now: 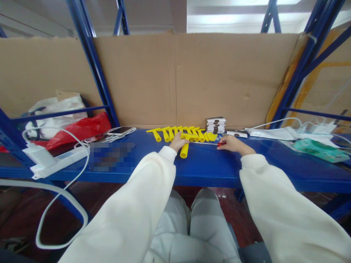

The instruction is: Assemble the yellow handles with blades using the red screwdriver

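My left hand is closed on a yellow T-shaped plastic piece whose hollow round handle points toward me. In my right hand is a screwdriver, gripped by its red handle, its thin shaft lying level and pointing left toward the yellow piece. Whether the tip touches the piece I cannot tell. Behind my left hand lies a row of several more yellow T-shaped pieces, handles toward me. Small yellow flat parts lie in a pile between the row and my right hand.
A stack of small white-and-brown boxes stands against the cardboard back wall. To the left are a power strip, looping cables and a phone. A green packet lies right. Blue posts frame the shelf.
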### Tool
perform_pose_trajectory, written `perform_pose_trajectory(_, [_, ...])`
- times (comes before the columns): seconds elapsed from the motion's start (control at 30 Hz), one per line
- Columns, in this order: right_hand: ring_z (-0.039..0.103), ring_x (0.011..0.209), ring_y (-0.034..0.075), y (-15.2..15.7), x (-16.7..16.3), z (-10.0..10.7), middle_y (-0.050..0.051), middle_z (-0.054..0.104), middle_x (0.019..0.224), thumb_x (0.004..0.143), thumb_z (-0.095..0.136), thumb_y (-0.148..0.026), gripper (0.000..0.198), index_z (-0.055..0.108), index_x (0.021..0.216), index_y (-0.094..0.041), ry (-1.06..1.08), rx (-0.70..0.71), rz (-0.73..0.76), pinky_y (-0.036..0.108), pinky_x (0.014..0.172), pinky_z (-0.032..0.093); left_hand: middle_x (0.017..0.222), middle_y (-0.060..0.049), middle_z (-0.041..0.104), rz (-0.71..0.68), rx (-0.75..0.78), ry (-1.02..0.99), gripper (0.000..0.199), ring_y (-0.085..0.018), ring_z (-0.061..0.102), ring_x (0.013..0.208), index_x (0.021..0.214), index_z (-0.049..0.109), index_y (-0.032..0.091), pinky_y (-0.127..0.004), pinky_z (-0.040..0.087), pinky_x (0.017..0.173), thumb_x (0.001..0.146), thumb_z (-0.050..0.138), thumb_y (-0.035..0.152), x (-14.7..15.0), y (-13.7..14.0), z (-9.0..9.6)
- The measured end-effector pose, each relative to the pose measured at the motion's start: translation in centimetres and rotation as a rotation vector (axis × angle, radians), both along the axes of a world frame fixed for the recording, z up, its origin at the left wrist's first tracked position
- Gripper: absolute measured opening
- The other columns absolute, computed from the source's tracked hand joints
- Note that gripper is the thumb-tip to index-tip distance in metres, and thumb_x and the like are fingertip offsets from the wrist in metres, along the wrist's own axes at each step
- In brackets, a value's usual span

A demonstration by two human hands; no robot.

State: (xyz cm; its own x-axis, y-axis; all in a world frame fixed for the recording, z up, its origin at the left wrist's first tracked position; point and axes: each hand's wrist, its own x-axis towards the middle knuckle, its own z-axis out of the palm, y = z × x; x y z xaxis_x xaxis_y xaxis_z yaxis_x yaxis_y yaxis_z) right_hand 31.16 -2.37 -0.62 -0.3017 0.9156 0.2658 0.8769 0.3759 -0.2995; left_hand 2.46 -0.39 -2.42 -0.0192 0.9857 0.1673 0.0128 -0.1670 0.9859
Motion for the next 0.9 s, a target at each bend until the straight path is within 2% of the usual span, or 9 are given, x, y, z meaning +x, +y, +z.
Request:
perform_pose_trajectory(0.13, [0.06,0.065,0.02,-0.3,-0.2,0.1,0.003,0.068,0.066,0.07,0.076,-0.039,0.021,0.069,0.065,-0.019,0.004,-0.016,-0.024,0.03,0.064,0.045,0.162,-0.018,0.038,-0.013,-0.102,-0.1,0.101,-0.032,0.054,0.137,0.15,0.047,0.021,-0.036,0.047,0.109,0.058,0.082,0.0,0.5,-1.4,1.0])
perform_pose_trajectory(0.3, [0.061,0.064,0.019,-0.3,-0.2,0.1,0.003,0.069,0.066,0.072,0.076,-0.041,0.023,0.07,0.067,-0.019,0.022,-0.028,0.002,0.029,0.064,0.047,0.154,-0.015,0.049,-0.102,-0.156,-0.304,0.096,-0.024,0.063,0.127,0.152,0.043,0.023,-0.031,0.049,0.106,0.065,0.073,-0.005,0.8,-2.2,2.0])
perform_pose_trajectory(0.4, [0.064,0.066,0.02,-0.4,-0.2,0.1,0.004,0.072,0.069,0.074,0.076,-0.04,0.021,0.072,0.07,-0.019,0.034,-0.051,0.014,0.029,0.065,0.049,0.156,-0.014,0.047,-0.123,-0.184,-0.35,0.098,-0.02,0.063,0.124,0.154,0.038,0.026,-0.029,0.05,0.104,0.067,0.067,-0.009,0.8,-2.4,2.3])
perform_pose_trajectory(0.57, [0.07,0.074,0.021,-0.6,-0.6,0.3,0.005,0.077,0.08,0.079,0.071,-0.022,0.006,0.075,0.076,-0.018,0.046,-0.075,-0.018,0.03,0.075,0.055,0.154,-0.012,0.048,-0.099,-0.196,-0.33,0.091,-0.018,0.063,0.121,0.147,0.047,0.028,-0.028,0.05,0.102,0.067,0.064,-0.01,0.8,-2.6,2.5])
perform_pose_trajectory(0.77, [0.074,0.095,0.026,-0.5,-0.6,0.3,0.01,0.079,0.102,0.082,0.07,-0.02,0.017,0.078,0.096,-0.018,0.058,0.039,-0.084,0.035,0.089,0.058,0.127,-0.015,0.064,0.016,-0.199,-0.234,0.065,-0.02,0.066,0.111,0.13,0.06,0.014,-0.027,0.051,0.094,0.069,0.063,-0.008,0.6,-2.2,2.3])
perform_pose_trajectory(0.9, [0.073,0.106,0.029,-0.5,-0.4,0.1,0.013,0.077,0.114,0.083,0.071,-0.023,0.026,0.077,0.107,-0.016,0.041,0.078,-0.095,0.039,0.096,0.056,0.111,-0.012,0.069,0.08,-0.158,-0.159,0.046,-0.017,0.068,0.096,0.113,0.066,0.012,-0.025,0.054,0.081,0.071,0.061,-0.006,0.2,-1.9,2.2])
